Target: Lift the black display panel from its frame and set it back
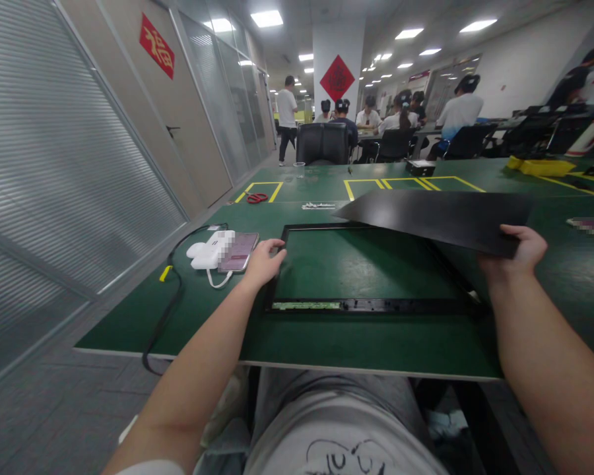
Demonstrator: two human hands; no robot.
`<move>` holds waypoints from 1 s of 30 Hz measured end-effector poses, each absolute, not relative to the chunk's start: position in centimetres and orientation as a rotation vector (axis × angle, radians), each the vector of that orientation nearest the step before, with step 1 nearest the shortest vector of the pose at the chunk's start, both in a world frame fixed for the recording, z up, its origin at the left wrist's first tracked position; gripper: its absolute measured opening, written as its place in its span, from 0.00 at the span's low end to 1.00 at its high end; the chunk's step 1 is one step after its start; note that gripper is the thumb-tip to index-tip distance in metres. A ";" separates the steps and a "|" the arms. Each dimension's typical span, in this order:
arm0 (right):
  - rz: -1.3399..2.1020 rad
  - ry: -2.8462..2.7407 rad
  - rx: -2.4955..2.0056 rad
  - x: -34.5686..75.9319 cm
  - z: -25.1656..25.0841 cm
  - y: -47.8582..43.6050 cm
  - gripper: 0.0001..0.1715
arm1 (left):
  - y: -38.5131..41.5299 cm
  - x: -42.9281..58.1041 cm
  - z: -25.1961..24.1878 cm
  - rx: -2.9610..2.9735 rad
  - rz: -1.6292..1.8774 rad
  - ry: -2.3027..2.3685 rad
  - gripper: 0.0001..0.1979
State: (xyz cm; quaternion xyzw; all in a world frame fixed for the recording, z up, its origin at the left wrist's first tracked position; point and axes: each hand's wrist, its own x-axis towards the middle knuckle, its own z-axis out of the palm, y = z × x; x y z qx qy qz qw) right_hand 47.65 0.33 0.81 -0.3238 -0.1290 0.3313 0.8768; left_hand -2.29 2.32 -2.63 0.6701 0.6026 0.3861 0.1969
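Note:
A thin black rectangular frame point(400, 306) lies flat on the green table point(188, 324). Along the left part of its near bar runs a narrow green circuit board point(305, 305). My left hand point(266, 261) grips the frame's left bar, fingertips at its upper part. In my right hand point(517, 249) is a large, thin, dark flat panel point(445, 218), pinched at its near right corner. The panel is tilted above the frame and hides part of its far and right bars. Its far left tip comes near the frame's far bar.
Left of the frame are a phone point(241, 252), a white device point(215, 249) and a black cable point(175, 290). Red-handled scissors point(257, 197), small white pieces point(318, 206) and a clear cup point(299, 170) stand farther back. A yellow tray point(539, 165) is far right. Several people sit beyond.

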 end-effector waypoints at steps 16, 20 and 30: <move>0.770 -0.694 -0.880 45.6 2.3 -2.3 0.24 | 1.6 -1.4 -1.2 1.025 1.366 1.024 0.28; 0.800 -0.781 -1.001 45.6 2.2 -2.7 0.28 | 1.5 -1.4 -0.8 0.949 1.446 0.944 0.27; 0.993 -0.996 -1.077 44.8 1.9 -3.0 0.37 | 2.2 -1.7 -1.0 1.082 1.655 0.935 0.26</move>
